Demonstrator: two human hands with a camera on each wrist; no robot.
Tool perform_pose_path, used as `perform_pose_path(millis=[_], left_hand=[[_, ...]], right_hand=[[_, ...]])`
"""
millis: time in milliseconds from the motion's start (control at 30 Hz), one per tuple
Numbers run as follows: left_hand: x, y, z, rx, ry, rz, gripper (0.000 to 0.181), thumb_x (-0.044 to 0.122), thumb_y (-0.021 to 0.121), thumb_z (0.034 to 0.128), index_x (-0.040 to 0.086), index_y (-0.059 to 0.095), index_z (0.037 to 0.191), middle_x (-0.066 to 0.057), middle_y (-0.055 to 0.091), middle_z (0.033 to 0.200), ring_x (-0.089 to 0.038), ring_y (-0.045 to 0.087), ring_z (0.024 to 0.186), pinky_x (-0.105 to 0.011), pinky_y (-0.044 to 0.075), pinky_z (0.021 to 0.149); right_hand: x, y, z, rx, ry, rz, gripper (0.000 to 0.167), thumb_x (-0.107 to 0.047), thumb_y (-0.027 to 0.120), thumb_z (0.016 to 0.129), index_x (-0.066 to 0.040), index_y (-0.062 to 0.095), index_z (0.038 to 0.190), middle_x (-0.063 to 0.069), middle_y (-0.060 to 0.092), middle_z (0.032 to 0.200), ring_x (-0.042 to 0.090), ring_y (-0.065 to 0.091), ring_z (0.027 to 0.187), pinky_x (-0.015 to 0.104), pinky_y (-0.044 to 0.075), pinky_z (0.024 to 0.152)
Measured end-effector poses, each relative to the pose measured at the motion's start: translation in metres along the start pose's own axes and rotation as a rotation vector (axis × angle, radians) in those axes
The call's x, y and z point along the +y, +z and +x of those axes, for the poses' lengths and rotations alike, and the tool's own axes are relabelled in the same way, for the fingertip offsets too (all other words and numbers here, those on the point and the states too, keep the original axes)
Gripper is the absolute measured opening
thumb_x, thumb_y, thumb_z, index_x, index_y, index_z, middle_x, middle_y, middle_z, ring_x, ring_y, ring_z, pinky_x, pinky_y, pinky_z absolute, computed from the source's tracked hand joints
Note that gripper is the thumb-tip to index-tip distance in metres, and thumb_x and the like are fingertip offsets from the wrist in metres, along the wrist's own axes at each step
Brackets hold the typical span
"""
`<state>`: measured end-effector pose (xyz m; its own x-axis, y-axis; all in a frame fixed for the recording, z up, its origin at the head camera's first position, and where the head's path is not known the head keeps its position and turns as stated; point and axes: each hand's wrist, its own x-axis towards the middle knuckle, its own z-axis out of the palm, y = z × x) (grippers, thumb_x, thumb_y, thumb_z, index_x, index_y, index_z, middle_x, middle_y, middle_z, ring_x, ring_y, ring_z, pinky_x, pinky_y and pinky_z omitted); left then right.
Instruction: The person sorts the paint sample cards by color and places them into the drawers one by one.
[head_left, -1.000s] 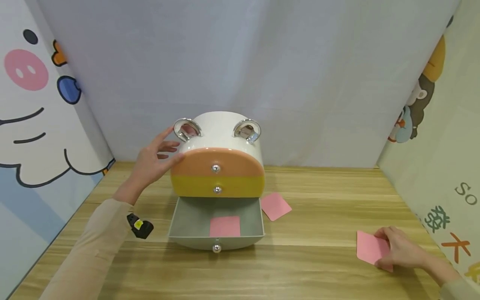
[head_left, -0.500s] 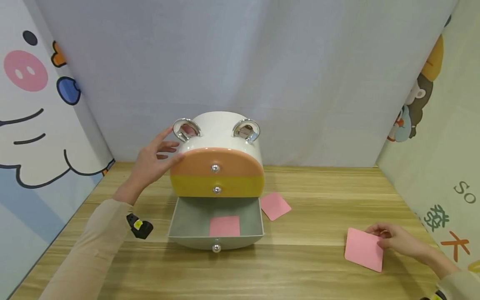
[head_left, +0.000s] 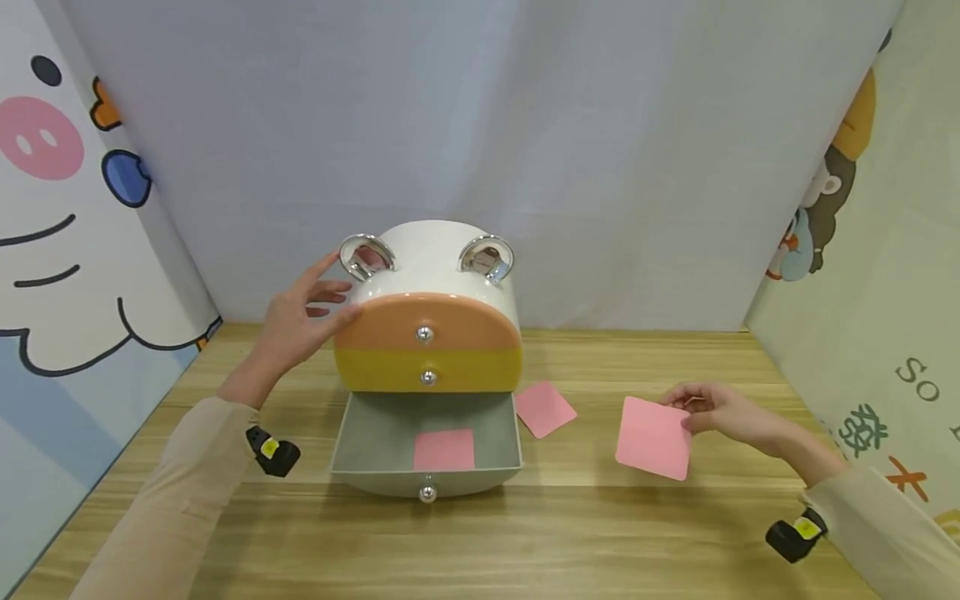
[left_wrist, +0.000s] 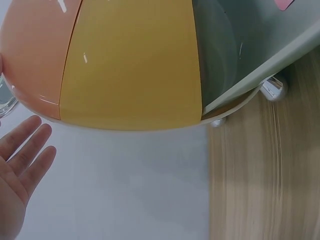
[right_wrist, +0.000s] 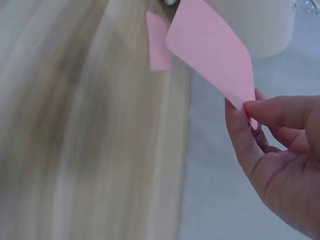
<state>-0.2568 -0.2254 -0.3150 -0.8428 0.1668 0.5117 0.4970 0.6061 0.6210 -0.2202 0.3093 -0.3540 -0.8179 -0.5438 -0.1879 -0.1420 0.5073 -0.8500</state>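
Note:
A small white drawer box (head_left: 438,242) with two silver ear-like rings has an orange drawer (head_left: 465,325), a yellow drawer (head_left: 382,371) and a grey bottom drawer (head_left: 367,442). The grey one is pulled out, with a pink square card (head_left: 444,450) inside. My left hand (head_left: 296,325) rests against the box's left side, thumb at the orange front and fingers fairly straight. Between thumb and fingers, my right hand (head_left: 723,412) pinches another pink square card (head_left: 654,438) by its edge, above the table. The right wrist view shows this pinch at the card's corner.
One more pink card (head_left: 545,409) lies on the wooden table (head_left: 585,542), just right of the box. A grey-white cloth (head_left: 600,167) hangs behind, and printed panels stand at both sides.
My right hand has lifted the pink card from the table at the right and carried it left, toward the box. The left hand keeps its place on the box.

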Motion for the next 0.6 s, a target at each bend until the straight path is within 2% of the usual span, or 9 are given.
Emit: perform_pose_path(millis=[167, 333, 467, 600], left_hand=[[-0.001, 0.001, 0.001, -0.003, 0.001, -0.001, 0.072, 0.026, 0.064, 0.0847, 0.016, 0.025, 0.145, -0.02, 0.06, 0.114, -0.034, 0.058, 0.099, -0.05, 0.048, 0.082], [-0.001, 0.001, 0.001, -0.001, 0.006, -0.002, 0.072, 0.025, 0.064, 0.0845, 0.017, 0.026, 0.144, -0.02, 0.06, 0.114, -0.033, 0.059, 0.098, -0.05, 0.049, 0.082], [-0.001, 0.0, 0.001, -0.002, 0.007, 0.002, 0.072, 0.026, 0.064, 0.0846, 0.016, 0.026, 0.144, -0.02, 0.06, 0.114, -0.034, 0.059, 0.098, -0.05, 0.049, 0.082], [-0.001, 0.0, 0.001, -0.002, 0.009, 0.002, 0.072, 0.026, 0.064, 0.0846, 0.016, 0.026, 0.144, -0.02, 0.06, 0.114, -0.034, 0.059, 0.098, -0.05, 0.049, 0.082]], right_hand=[[-0.033, 0.014, 0.028, 0.038, -0.026, 0.02, 0.035, -0.003, 0.053, 0.088, 0.008, 0.047, 0.121, 0.017, 0.053, 0.109, 0.017, 0.054, 0.092, 0.034, 0.051, 0.08], [-0.063, 0.043, 0.061, 0.065, -0.08, 0.09, 0.033, 0.001, 0.052, 0.087, 0.008, 0.05, 0.119, 0.016, 0.055, 0.106, 0.02, 0.055, 0.091, 0.036, 0.051, 0.08], [-0.083, 0.069, 0.081, 0.062, -0.143, 0.091, 0.03, 0.006, 0.05, 0.085, 0.008, 0.054, 0.115, 0.015, 0.057, 0.102, 0.021, 0.055, 0.086, 0.041, 0.051, 0.079], [-0.094, 0.09, 0.095, 0.078, -0.177, 0.098, 0.028, 0.007, 0.05, 0.083, 0.008, 0.058, 0.111, 0.015, 0.058, 0.099, 0.02, 0.055, 0.082, 0.043, 0.051, 0.078]])
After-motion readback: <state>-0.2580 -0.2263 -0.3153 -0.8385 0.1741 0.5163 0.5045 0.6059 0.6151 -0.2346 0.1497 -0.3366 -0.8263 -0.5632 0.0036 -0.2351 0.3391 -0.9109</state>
